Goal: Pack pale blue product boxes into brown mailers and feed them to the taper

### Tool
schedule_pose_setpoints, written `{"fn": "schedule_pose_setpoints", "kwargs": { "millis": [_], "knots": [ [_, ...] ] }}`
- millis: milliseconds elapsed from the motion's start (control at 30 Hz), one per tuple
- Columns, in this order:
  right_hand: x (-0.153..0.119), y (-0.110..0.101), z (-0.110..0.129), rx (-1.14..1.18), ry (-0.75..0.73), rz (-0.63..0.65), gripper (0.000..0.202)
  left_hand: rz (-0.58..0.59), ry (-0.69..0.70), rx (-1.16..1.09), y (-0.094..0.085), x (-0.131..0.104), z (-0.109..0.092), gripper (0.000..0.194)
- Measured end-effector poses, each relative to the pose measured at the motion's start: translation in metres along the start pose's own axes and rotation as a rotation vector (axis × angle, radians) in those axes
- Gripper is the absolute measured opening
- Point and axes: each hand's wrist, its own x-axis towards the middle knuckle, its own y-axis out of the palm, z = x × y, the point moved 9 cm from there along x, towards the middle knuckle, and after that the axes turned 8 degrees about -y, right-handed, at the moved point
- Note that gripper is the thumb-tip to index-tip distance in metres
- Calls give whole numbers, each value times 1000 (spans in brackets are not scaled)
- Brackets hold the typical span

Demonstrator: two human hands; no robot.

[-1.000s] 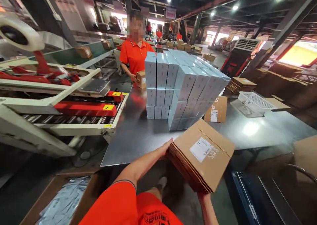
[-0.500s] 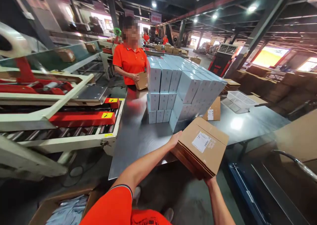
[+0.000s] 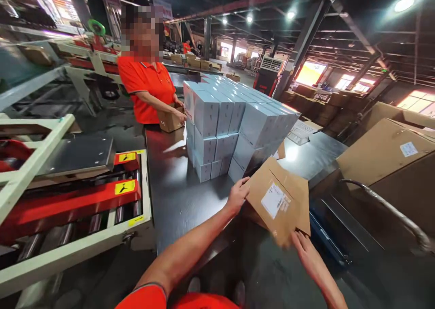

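One table (image 3: 173,209) carries one pale-blue box stack (image 3: 220,118) (full count hidden). In front: one brown carton (image 3: 288,191), creased, tilted, partly blurred. Two hands: left hand (image 3: 238,195), grip closed on its left edge; right hand (image 3: 306,250) at its lower edge, closure undetermined. One white label (image 3: 273,200) faces up.

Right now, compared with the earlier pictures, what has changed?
The view has swung right. The right hand has shifted from beneath the stack's near corner to the right side of the top carton, whose right-hand flap now spreads outward, partly blurred. Unchanged: the left hand holds the carton's left side; the pale boxes stand stacked on the metal table.
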Motion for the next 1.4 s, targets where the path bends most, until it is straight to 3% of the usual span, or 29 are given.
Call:
{"fn": "schedule_pose_setpoints", "kwargs": {
  "millis": [100, 167, 233, 333, 400, 467, 567, 633, 700, 767, 867, 933, 1000, 1100, 1167, 1233, 1333, 1400],
  "knots": [
    [11, 6, 95, -33, -236, -75, 84, 9, 23, -338, -54, -42, -37, 59],
    [27, 18, 171, 80, -431, -146, 91, -35, 75, -375, -90, -75, -58, 44],
    [46, 52, 230, 218, -512, -86, 91, -135, 140, -352, -124, -109, -71, 33],
    [58, 123, 280, 378, -499, 97, 89, -331, 212, -292, -169, -149, -69, 31],
    [51, 166, 288, 437, -480, 184, 89, -440, 214, -244, -198, -164, -55, 31],
    [32, 205, 278, 456, -460, 287, 87, -549, 209, -215, -232, -172, -39, 32],
    [-13, 262, 242, 475, -458, 545, 84, -773, 201, -217, -288, -173, -15, 37],
    [-41, 294, 212, 491, -471, 681, 92, -834, 187, -201, -311, -165, -2, 48],
    [-51, 315, 183, 471, -458, 661, 109, -702, 173, -77, -310, -149, 6, 60],
    [-41, 321, 163, 421, -440, 518, 120, -459, 121, 142, -288, -138, 15, 66],
    [-21, 319, 161, 390, -497, 377, 116, -231, 49, 416, -257, -143, 27, 63],
    [-14, 320, 166, 398, -578, 374, 96, -261, 67, 469, -254, -147, 25, 56],
    [-14, 317, 166, 401, -660, 379, 59, -419, 73, 445, -266, -143, 21, 49],
    [-29, 305, 162, 379, -789, 483, 23, -636, -74, 310, -288, -128, 31, 70],
    [-37, 294, 158, 335, -837, 602, 21, -612, -165, 186, -288, -115, 40, 88],
    [-32, 284, 152, 278, -805, 722, 28, -471, -213, 29, -275, -105, 45, 95],
    [-3, 291, 137, 309, -562, 954, 30, -344, -261, -133, -260, -105, 51, 105],
    [23, 309, 129, 401, -357, 973, 41, -376, -264, -111, -262, -113, 57, 112]
  ]
}}
